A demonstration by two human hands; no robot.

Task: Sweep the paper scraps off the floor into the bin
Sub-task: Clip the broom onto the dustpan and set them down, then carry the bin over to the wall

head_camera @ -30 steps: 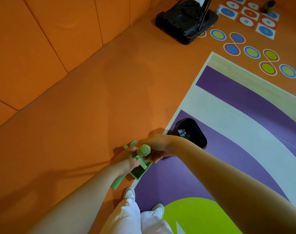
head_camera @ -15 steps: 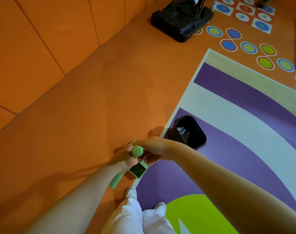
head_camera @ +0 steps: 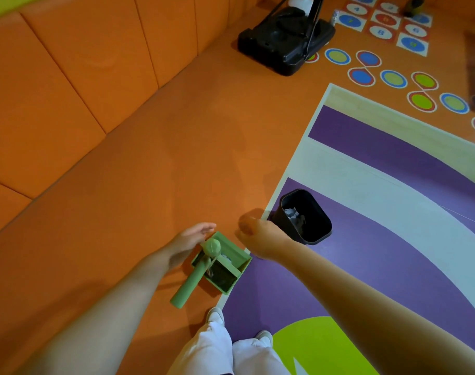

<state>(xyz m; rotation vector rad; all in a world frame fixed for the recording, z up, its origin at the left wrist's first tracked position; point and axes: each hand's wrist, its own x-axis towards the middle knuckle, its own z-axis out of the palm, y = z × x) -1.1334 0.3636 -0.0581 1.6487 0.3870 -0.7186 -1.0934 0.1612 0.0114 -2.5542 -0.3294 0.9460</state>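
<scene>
Change vs the 2 earlier frames: both hands gripped the green handles there; now both are off. The left hand [head_camera: 189, 243] is wide, fingers straight and relaxed, holding nothing, just beside the left edge of the green plastic box-shaped dustpan [head_camera: 225, 262]; whether its palm touches the pan or handle, cannot tell. The right hand [head_camera: 258, 234] has pulled away to the right of the pan, fingers loosely curled, nothing seen in it; it is motion-blurred, so the exact finger pose is unclear. It hangs between the pan and the bin, apart from both.

The dustpan now stands alone on the orange padded floor [head_camera: 149, 185], at the edge of the purple, white and lime floor mat [head_camera: 393, 253], below and between the 2 hands. A green round-topped brush handle [head_camera: 212, 247] sticks up out of it, and a green cylindrical dustpan handle [head_camera: 191, 284] slants down-left below the left hand. Inside the pan: dark, with a small pale bit near the brush, too small to identify.

The black plastic rectangular bin [head_camera: 304, 216] stands upright on the mat just right of the right hand, near the mat's edge. In it: crumpled white paper scraps [head_camera: 293, 213] along the left inner wall; the rest of the inside is dark.

The person's 2 white shoes [head_camera: 216, 316] and white trousers [head_camera: 212, 347] show below the pan.
</scene>
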